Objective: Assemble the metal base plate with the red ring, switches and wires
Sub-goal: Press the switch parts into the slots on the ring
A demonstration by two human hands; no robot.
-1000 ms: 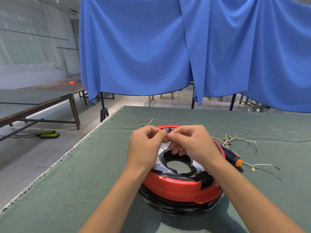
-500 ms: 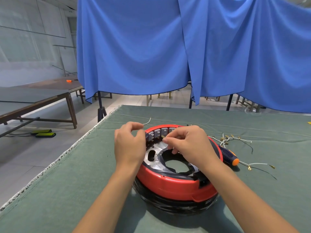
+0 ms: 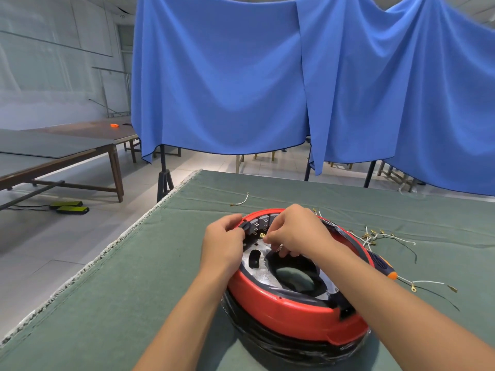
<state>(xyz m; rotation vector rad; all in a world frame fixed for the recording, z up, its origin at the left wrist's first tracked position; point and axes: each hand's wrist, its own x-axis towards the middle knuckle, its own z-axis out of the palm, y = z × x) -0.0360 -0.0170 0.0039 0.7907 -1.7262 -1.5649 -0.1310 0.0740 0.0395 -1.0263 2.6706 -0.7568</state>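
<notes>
With the red ring (image 3: 294, 314) resting on the green table (image 3: 134, 290), the left hand (image 3: 222, 247) gripped its far-left rim while the right hand (image 3: 294, 234) pinched a small brass terminal (image 3: 263, 235) at the switches (image 3: 257, 223); the terminal appeared light and easily bent, best held by its crimp.

Place: a workshop or training hall.
Work surface: a large surface (image 3: 128, 303) covered in green felt, frayed along its left edge.
Backdrop: blue cloth (image 3: 227, 81) hung on stands behind the surface's far edge.
Other furniture: long wooden worktables (image 3: 61, 153) at left on a tiled floor (image 3: 53, 242).
Tools: a screwdriver (image 3: 383, 266) and loose wires (image 3: 380, 236) near the right edge.
</notes>
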